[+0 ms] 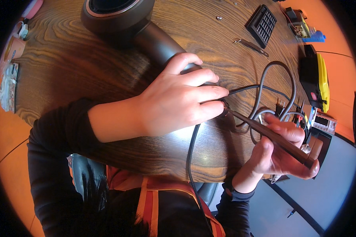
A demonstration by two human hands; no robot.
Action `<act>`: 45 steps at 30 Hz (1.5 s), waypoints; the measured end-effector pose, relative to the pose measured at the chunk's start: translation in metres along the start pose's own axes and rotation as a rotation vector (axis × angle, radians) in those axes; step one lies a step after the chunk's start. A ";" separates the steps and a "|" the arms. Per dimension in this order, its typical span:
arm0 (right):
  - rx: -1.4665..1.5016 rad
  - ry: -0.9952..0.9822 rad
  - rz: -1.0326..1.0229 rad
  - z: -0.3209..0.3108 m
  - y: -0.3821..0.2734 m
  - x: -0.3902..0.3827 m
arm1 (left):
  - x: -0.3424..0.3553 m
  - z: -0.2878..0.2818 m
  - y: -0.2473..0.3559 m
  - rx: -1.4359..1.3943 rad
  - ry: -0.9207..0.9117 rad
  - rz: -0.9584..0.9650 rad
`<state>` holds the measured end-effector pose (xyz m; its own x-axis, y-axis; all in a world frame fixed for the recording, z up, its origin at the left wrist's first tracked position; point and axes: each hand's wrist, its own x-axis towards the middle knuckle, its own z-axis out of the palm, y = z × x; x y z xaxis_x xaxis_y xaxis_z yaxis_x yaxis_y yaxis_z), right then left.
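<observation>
My left hand [182, 94] is closed over the handle of a dark hair dryer [154, 41], whose round head lies at the upper left. My right hand [283, 150] grips a long, slim dark tool [273, 134], possibly tweezers, angled up-left toward the cable end [226, 110] at the handle's base, just beside my left fingers. The tool's tip is too small to make out clearly. A thin black cord [192, 147] runs down over the table edge, and grey cable [288, 75] lies in loops right of the handle.
On the wooden table [63, 75] are tweezers [253, 48], a small metal piece [218, 18] and a black slotted case [261, 25]. A black-and-yellow box [315, 81] and electronic parts [298, 25] line the right edge; small containers [16, 49] line the left.
</observation>
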<state>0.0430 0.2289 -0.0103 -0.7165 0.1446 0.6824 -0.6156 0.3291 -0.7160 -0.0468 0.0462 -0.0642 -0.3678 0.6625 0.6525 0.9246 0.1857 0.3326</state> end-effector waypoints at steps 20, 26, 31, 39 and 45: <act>0.012 -0.070 0.221 0.005 -0.013 -0.009 | 0.001 -0.001 0.001 0.006 0.014 0.011; -0.064 0.033 0.139 0.004 -0.008 -0.011 | 0.001 -0.001 0.001 0.019 0.015 0.012; -0.008 -0.099 0.281 0.008 -0.013 -0.010 | 0.001 -0.002 0.002 0.014 0.013 0.005; -0.105 -0.039 0.226 0.011 -0.012 -0.007 | 0.001 -0.002 0.002 0.013 0.006 0.010; -0.086 -0.072 0.227 0.009 -0.013 -0.010 | 0.001 -0.005 0.002 0.016 -0.032 0.001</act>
<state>0.0555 0.2149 -0.0088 -0.8567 0.1581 0.4909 -0.4080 0.3745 -0.8327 -0.0458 0.0441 -0.0598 -0.3640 0.6852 0.6308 0.9264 0.1964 0.3213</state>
